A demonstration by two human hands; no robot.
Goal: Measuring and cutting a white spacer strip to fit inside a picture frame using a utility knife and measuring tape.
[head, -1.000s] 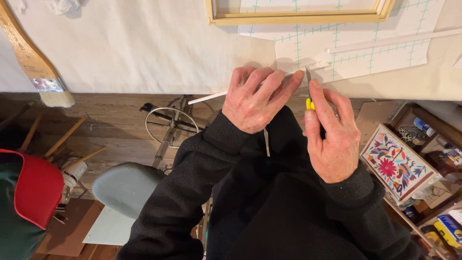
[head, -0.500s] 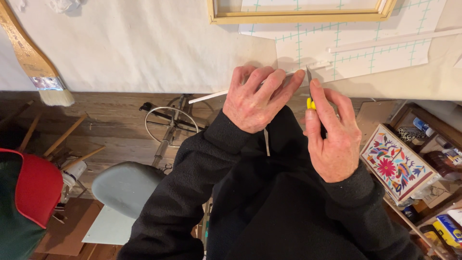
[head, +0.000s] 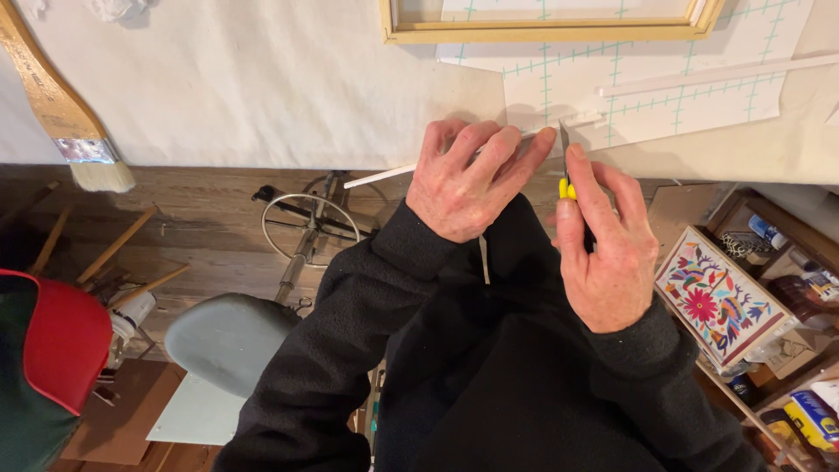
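Left hand (head: 468,179) presses a thin white strip (head: 384,175) flat at the table edge (head: 262,122), fingers together and extended over it. Right hand (head: 603,245) grips a yellow-handled craft knife (head: 566,170), fingers clamped around it, blade tip beside the left fingertips. Wooden frame (head: 542,31) lies beyond.

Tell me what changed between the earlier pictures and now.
Nothing visibly changed. The left hand presses the thin white strip at the table edge as before, and the right hand keeps the yellow knife at the strip. The wooden frame and brush stayed put.
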